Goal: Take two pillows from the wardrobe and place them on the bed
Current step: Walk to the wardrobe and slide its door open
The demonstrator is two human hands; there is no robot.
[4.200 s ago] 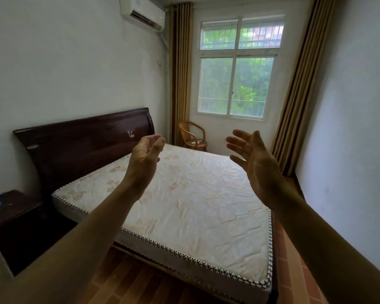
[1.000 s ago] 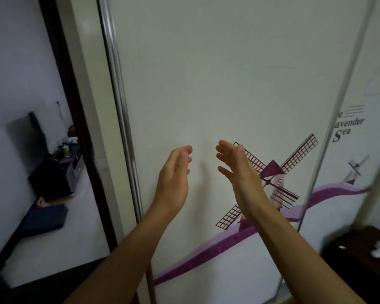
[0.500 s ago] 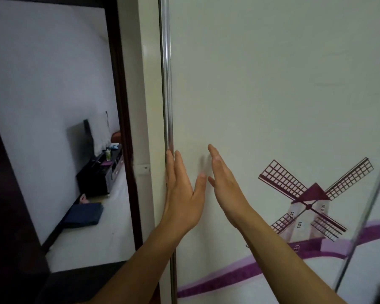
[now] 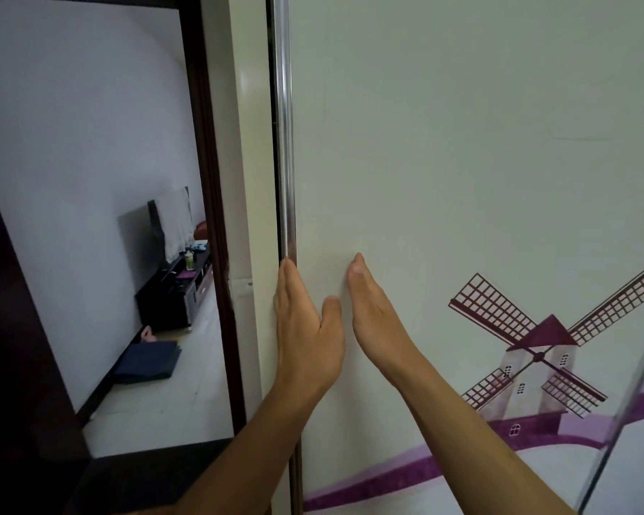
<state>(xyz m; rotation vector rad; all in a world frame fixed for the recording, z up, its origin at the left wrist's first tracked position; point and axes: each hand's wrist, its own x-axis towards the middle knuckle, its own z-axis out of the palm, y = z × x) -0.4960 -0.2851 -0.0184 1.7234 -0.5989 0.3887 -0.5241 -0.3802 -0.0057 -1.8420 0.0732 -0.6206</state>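
Now both hands are seen flat against the wardrobe door (image 4: 443, 143). The left hand (image 4: 305, 336) is laid along the shiny metal strip (image 4: 286, 143) at the door's left edge, with its fingers (image 4: 289, 284) straight and close together. Nothing is held in it. The right hand (image 4: 372, 321) is just beside it, a little to its right, turned on its side with the fingers stretched out and pressed to the white panel. Nothing is held in that hand either. The two hands are nearly touching at the thumbs.

Right of the right hand, a purple and red windmill picture (image 4: 540, 351) is painted on the door, and a purple band (image 4: 406, 473) runs under both arms. The door is shut, so the inside of the wardrobe is hidden and the pillows cannot be seen.

Left of the left hand, a dark door frame (image 4: 216, 254) is seen, and past it another room with a black TV stand (image 4: 172, 295) and a dark blue mat (image 4: 145, 362) on the pale floor.
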